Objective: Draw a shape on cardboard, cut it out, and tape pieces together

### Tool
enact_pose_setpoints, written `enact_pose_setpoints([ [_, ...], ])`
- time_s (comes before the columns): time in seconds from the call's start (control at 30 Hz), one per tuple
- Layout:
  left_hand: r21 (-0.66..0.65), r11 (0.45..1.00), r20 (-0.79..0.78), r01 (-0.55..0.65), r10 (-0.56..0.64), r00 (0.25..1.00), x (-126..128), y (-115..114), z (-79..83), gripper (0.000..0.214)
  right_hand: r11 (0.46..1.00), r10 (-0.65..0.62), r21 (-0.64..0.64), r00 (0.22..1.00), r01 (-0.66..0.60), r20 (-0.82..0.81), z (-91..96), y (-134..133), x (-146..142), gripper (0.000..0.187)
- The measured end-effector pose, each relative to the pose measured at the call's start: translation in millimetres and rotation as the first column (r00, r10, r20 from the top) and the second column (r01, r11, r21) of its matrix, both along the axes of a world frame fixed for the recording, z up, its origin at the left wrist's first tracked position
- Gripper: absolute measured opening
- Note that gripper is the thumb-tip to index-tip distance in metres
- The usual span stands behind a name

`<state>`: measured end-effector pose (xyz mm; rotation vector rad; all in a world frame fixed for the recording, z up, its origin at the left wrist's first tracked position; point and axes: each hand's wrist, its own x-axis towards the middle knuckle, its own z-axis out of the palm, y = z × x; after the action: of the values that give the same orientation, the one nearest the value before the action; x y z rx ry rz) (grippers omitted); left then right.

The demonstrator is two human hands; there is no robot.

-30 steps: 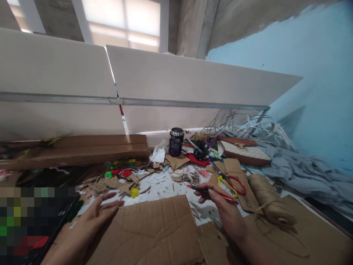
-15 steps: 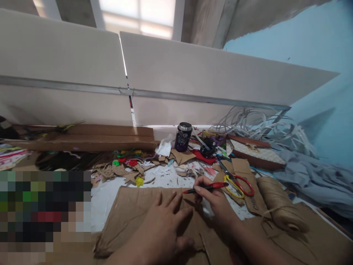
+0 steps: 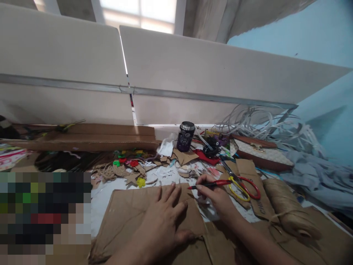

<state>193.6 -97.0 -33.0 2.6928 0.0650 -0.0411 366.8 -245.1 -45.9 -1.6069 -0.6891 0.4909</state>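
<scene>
My left hand [image 3: 162,217] lies flat with fingers spread on a creased sheet of brown cardboard [image 3: 127,206]. In my right hand [image 3: 215,198] is a red and black pen [image 3: 211,184], gripped between thumb and fingers. Its red tip points left, close to the upper right corner of the cardboard; whether it touches I cannot tell. Just right of the right hand are scissors [image 3: 239,183] with red and yellow handles, lying on cardboard scraps [image 3: 245,169].
A roll of twine [image 3: 289,206] lies at the right on more cardboard. Behind the sheet are a dark jar [image 3: 185,137], paper and cardboard scraps, and a yellow piece [image 3: 141,182]. A brown and white purse [image 3: 259,151] and grey cloth [image 3: 314,173] are farther right.
The cardboard has shifted slightly to the left with my left hand on it. The pen tip now sits nearer the sheet's upper right corner. The view has moved slightly.
</scene>
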Motion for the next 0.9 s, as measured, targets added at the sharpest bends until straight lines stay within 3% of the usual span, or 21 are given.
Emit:
enact_pose_setpoints([
  [0.27, -0.067, 0.998, -0.041, 0.014, -0.016, 0.999, 1, 7, -1.9, 0.086, 0.990, 0.070, -0.136, 0.956, -0.031, 0.287, -4.5, 7, -5, 0.012],
  [0.43, -0.097, 0.995, -0.005, 0.019, -0.019, 1.000, 1, 7, -4.1, 0.083, 0.975, 0.092, -0.222, 0.958, -0.030, 0.273, -4.6, 8, -6, 0.017],
  [0.67, -0.103, 0.995, 0.007, 0.010, -0.009, 1.000, 3, 7, -3.0, 0.080, 0.972, 0.083, -0.234, 0.949, -0.011, 0.303, -5.8, 6, -4, 0.017],
  [0.9, -0.063, 0.998, -0.076, 0.019, -0.024, 0.997, 5, 6, 5.8, 0.081, 0.972, 0.067, -0.236, 0.959, -0.001, 0.274, -3.9, 6, -5, 0.017],
])
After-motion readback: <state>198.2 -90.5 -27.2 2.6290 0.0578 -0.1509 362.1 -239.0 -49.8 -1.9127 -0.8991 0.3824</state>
